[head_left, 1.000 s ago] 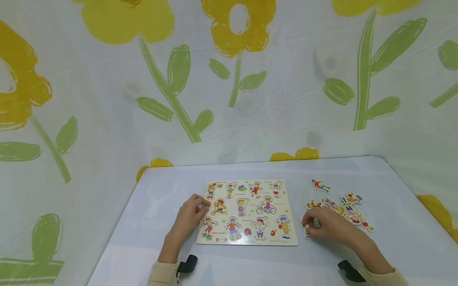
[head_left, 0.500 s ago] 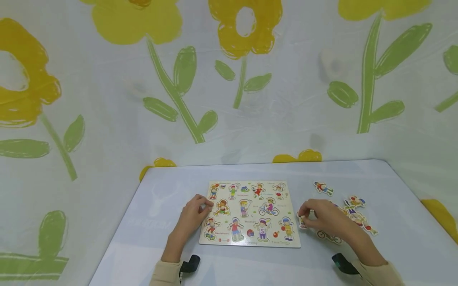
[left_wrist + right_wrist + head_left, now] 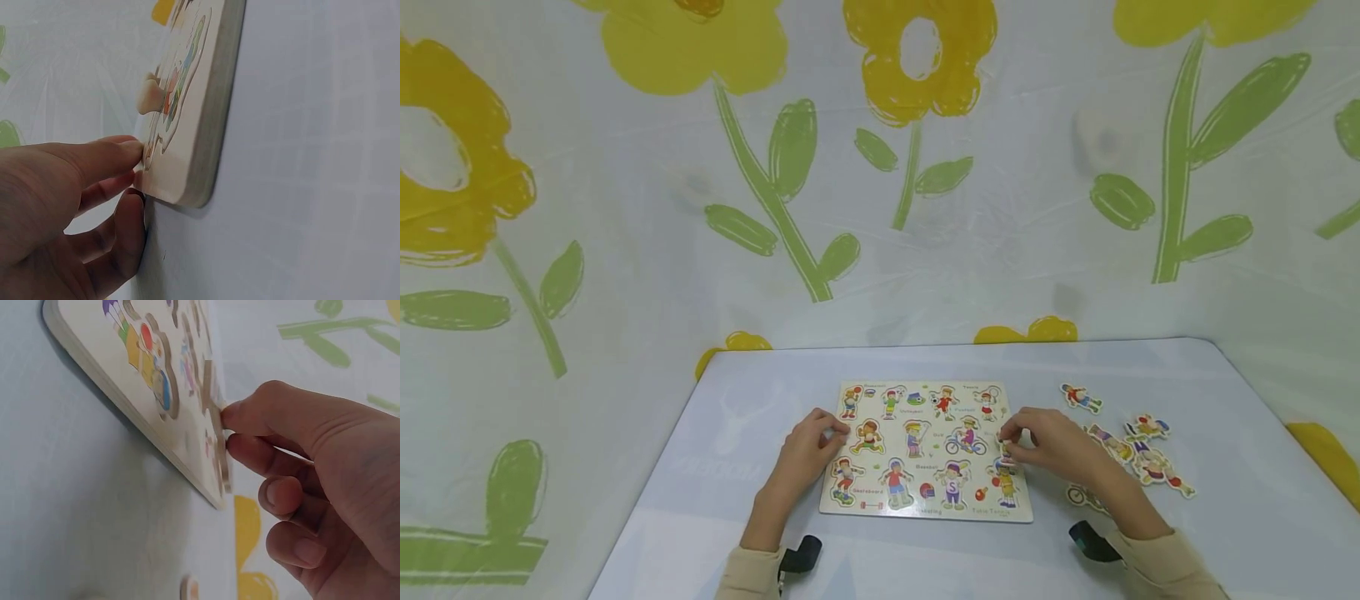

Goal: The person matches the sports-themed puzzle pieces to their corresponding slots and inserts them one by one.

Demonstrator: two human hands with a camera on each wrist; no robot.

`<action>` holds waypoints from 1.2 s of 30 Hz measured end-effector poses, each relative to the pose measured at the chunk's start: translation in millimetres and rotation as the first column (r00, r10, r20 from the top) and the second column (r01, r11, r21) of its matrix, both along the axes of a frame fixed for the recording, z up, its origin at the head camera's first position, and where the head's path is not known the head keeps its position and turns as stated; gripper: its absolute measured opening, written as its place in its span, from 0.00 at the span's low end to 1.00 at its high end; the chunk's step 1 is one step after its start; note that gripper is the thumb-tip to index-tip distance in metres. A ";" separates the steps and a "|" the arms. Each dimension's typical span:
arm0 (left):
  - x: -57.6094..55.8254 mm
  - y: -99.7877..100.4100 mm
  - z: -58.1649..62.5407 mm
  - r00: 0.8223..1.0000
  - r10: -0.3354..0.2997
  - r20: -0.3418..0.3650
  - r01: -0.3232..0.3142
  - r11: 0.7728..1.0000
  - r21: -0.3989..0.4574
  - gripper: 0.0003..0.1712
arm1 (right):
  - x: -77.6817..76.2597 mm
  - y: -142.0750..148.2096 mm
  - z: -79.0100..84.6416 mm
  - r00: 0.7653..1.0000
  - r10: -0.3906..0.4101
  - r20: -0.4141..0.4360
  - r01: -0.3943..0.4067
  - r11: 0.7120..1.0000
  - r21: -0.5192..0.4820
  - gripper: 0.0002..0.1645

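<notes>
A wooden puzzle board [image 3: 1021, 511] with pictures of children playing sports lies flat on the table. At its left edge my left hand [image 3: 805, 450] pinches the rim, thumb on the upper face in the left wrist view. Near the thumb, a wooden knob [image 3: 151, 97] stands up from the board. My right hand [image 3: 1056, 442] pinches a small flat figure piece [image 3: 219, 440] between thumb and index finger, over the board's right side. The remaining fingers of that hand curl loosely. The fingers partly cover the piece, so its picture cannot be made out.
Right of the board lie several loose figure pieces, among them one at the back [image 3: 1081, 398] and an overlapping cluster [image 3: 1152, 463]. A bicycle piece [image 3: 1078, 495] is partly behind the right forearm. Flower-printed cloth [image 3: 1000, 267] rises behind the table.
My right hand has picked up the piece from the table and moved left with it, over the board's right edge. The left hand stays at the board's left edge. The head view shifted slightly.
</notes>
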State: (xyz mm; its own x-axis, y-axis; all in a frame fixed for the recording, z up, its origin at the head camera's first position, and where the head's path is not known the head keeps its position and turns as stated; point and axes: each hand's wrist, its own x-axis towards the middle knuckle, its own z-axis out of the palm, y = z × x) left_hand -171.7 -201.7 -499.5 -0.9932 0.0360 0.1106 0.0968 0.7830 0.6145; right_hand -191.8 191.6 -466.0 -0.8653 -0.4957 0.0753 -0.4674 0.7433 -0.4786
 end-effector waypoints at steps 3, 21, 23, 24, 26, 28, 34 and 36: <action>0.0 -0.5 -0.1 1.000 0.002 -0.003 -0.002 1.000 -0.005 0.05 | -3.0 -7.3 -3.6 1.000 0.015 -0.011 -0.015 1.000 -0.010 0.06; 0.6 0.7 1.3 1.000 0.000 0.000 0.000 1.000 0.016 0.05 | -10.1 -41.7 -15.2 0.998 0.014 -0.061 -0.015 1.000 -0.016 0.05; 0.9 0.7 2.0 1.000 0.001 0.003 -0.001 1.000 0.019 0.05 | -9.8 -45.0 -16.1 0.997 0.004 -0.073 -0.005 1.000 -0.014 0.06; 1.0 0.7 2.2 1.000 0.000 0.004 -0.001 1.000 0.020 0.05 | -9.7 -46.6 -16.3 0.997 -0.003 -0.079 0.002 1.000 -0.010 0.06; 1.0 0.5 2.1 1.000 0.000 0.007 0.000 1.000 0.019 0.05 | -9.5 -49.9 -16.6 0.996 -0.012 -0.094 0.011 1.000 -0.005 0.06; 1.0 0.1 1.7 1.000 -0.001 0.009 0.001 1.000 0.016 0.05 | -9.6 -53.2 -16.6 0.994 -0.011 -0.113 0.011 1.000 -0.005 0.07; 0.8 0.0 2.1 1.000 -0.004 0.001 0.004 1.000 0.008 0.05 | -13.3 -63.5 -14.9 0.988 0.014 -0.153 -0.016 1.000 -0.009 0.05; 0.8 0.2 2.6 1.000 -0.006 -0.002 0.006 1.000 0.011 0.05 | -15.2 -67.2 -14.2 0.988 0.018 -0.155 -0.019 1.000 -0.006 0.05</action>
State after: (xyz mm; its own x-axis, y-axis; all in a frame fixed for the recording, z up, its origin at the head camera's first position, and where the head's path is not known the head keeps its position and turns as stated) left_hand -170.8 -201.6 -496.8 -0.9928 0.0411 0.1128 0.1029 0.7754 0.6230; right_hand -207.0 124.4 -480.2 -0.8335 -0.5106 0.2111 -0.5501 0.7306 -0.4046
